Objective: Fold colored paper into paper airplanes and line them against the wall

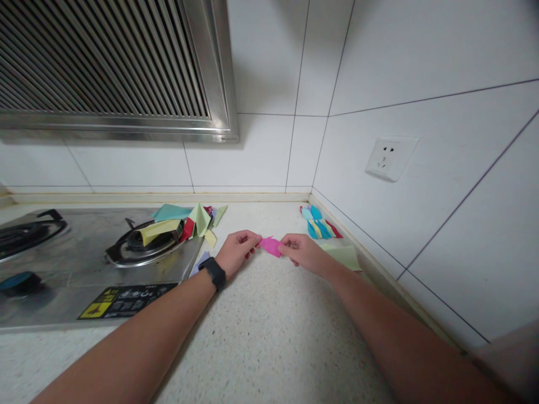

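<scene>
Between my two hands is a small pink piece of folded paper, held just over the speckled countertop. My left hand, with a black watch on its wrist, pinches the paper's left end. At the right end, the thumb and fingers of my right hand close on it. Small folded paper pieces in blue, yellow and red lie in rows beyond my right hand. A pale green paper sheet lies partly behind my right wrist.
On the left a steel gas stove carries loose coloured papers, among them a yellow-green folded paper and a teal sheet. A range hood hangs above. The tiled right wall holds a power socket.
</scene>
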`<state>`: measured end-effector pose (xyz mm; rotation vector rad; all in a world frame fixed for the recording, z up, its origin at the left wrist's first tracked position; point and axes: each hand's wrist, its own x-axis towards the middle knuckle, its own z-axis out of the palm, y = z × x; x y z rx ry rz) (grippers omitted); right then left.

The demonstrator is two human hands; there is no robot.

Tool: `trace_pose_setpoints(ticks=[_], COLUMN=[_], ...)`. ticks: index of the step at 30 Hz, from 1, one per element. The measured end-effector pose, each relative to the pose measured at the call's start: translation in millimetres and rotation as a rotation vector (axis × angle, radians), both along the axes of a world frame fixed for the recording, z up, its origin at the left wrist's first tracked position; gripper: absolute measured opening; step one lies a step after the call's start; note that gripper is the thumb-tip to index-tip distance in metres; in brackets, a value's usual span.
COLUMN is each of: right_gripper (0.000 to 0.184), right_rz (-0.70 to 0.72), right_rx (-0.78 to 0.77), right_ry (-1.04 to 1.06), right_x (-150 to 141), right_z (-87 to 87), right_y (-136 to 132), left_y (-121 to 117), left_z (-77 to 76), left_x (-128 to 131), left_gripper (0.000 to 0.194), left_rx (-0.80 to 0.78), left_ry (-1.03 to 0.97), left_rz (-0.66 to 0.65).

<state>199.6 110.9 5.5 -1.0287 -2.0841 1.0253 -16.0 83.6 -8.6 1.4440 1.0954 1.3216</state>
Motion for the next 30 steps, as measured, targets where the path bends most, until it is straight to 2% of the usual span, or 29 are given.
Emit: trace_pose_setpoints(ticks=[6,9,15,23,30], right_gripper=[0.025,0.026,0.025,0.016,0.025], right_rz=[-0.019,-0.034,-0.048,-0.08,-0.034], right_rx=[0.023,0.023,0.071,0.362,0.354], right_ry=[0.052,0.097,0.098,-0.064,-0.044], right_x=[0,-1,-3,-3,-5], right_z=[-1.1,-4.0,-5.4,-2.5,0.9], right_y=[1,4,4,-1,-5], left_y=[3,0,-6,-5,-7], left_z=[-2.5,-0.2,5.0,3.5,3.2], left_x=[-2,-1,4,2,2], left_gripper=[0.038,0.04,0.032,0.032,0.031], left_rx=[-0.021,-0.038,0.027,0.058,0.075], left_ry=[-0.135,-0.196,-0.049,0.017,0.11], left_rz=[0.009,-0.036,-0.138,-0.04,-0.066])
